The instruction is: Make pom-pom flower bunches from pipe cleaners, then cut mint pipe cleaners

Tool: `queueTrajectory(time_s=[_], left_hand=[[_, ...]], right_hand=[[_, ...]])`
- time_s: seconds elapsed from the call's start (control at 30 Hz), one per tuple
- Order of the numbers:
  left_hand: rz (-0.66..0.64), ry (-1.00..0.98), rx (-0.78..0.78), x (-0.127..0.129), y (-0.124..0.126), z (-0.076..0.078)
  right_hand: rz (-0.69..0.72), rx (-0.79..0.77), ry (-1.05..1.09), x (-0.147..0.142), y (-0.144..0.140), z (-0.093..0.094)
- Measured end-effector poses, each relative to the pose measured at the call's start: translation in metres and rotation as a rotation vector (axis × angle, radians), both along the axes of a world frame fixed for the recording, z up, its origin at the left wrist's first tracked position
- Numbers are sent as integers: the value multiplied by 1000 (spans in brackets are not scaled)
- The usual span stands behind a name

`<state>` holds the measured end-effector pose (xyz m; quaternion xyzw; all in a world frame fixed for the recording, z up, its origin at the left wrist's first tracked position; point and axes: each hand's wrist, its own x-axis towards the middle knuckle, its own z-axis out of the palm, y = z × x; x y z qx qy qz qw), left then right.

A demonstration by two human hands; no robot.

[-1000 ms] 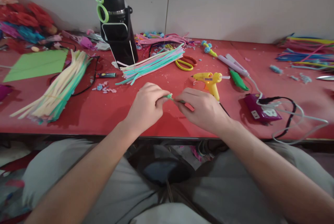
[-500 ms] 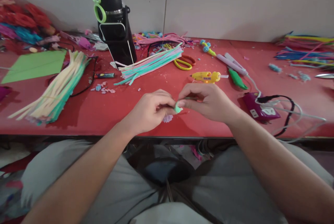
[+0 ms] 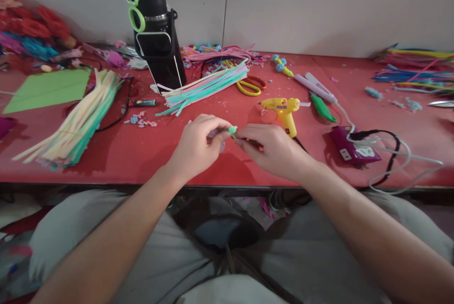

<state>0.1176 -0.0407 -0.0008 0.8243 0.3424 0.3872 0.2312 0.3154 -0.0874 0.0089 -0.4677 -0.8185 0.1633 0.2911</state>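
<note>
Green pipe cleaner (image 3: 232, 130) btwn hands, pinched by left hand (image 3: 196, 145) & right hand (image 3: 273, 145).

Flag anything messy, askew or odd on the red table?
Small pastel scraps are scattered on the red table. The yellow glue gun glows orange at its body with its nozzle resting near the surface. Cables loop loosely by the purple power strip. Both hands, left hand and right hand, pinch a small green piece.

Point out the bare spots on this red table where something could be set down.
Bare red table lies between the pipe-cleaner bundle and the left hand, and beyond the power strip toward the far right. It is crowded around the black bottle, scissors and glue gun.
</note>
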Motion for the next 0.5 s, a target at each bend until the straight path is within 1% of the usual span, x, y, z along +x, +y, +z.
queueTrajectory(time_s=[0.1, 0.17, 0.23, 0.3, 0.37, 0.43, 0.5], left_hand=[[-62, 117, 128, -1, 2, -2], [-89, 189, 163, -1, 3, -3], [-95, 261, 167, -1, 3, -2], [-114, 308, 154, -1, 2, -2], [-155, 297, 121, 0, 2, 0], [-213, 229, 68, 1, 1, 3], [-265, 148, -25, 2, 0, 5]], right_hand=[[0, 43, -122, 1, -2, -2], [19, 53, -168, 4, -2, -3], [42, 82, -186, 7, -1, -2], [66, 126, -169, 10, 1, 0], [104, 162, -110, 13, 3, 2], [142, 177, -26, 15, 5, 4], [154, 173, 67, 15, 7, 5]])
